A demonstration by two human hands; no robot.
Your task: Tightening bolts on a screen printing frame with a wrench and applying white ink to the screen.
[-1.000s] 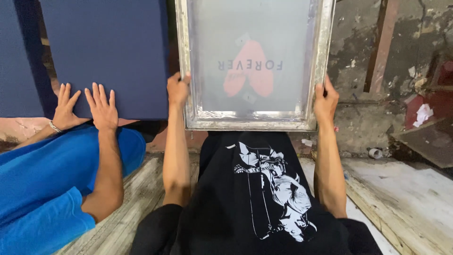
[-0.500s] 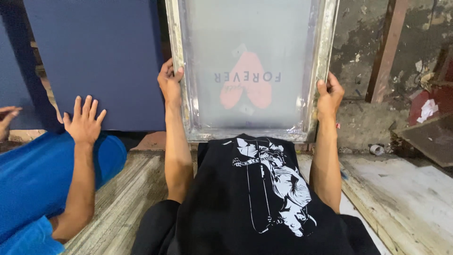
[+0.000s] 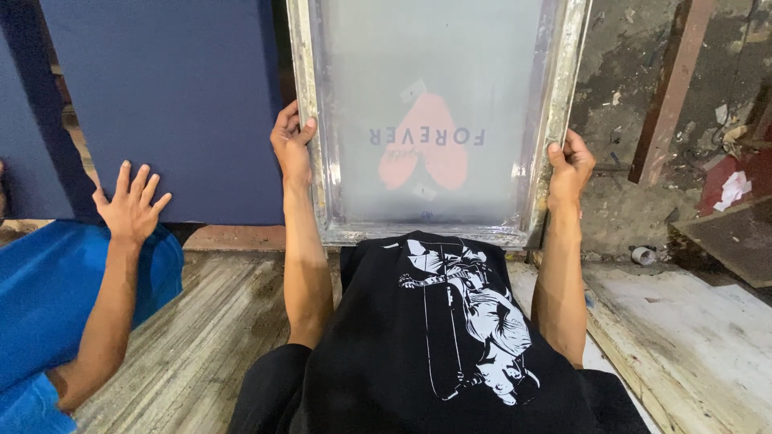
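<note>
aluminium-framed printing screen (image 3: 438, 120) was the centre of the work, held out in front of the person over a black printed t-shirt (image 3: 450, 337) whose top edge sat just under the frame's lower bar. the left hand (image 3: 293, 145) was clamped on the frame's left rail with its thumb hooked over the inner edge, and the right hand (image 3: 571, 165) was closed round the frame's right rail. the mesh carried a red heart shape with grey lettering across it. left of the frame hung a dark blue fabric panel (image 3: 169, 104), and a co-worker's hand (image 3: 129, 205) lay spread flat against it, fingers apart. below the frame ran a worn wooden surface (image 3: 217, 321). judging by the grip, the step in hand was positioning the screen; the next move would call for keeping both rails level and square to the shirt.
</note>
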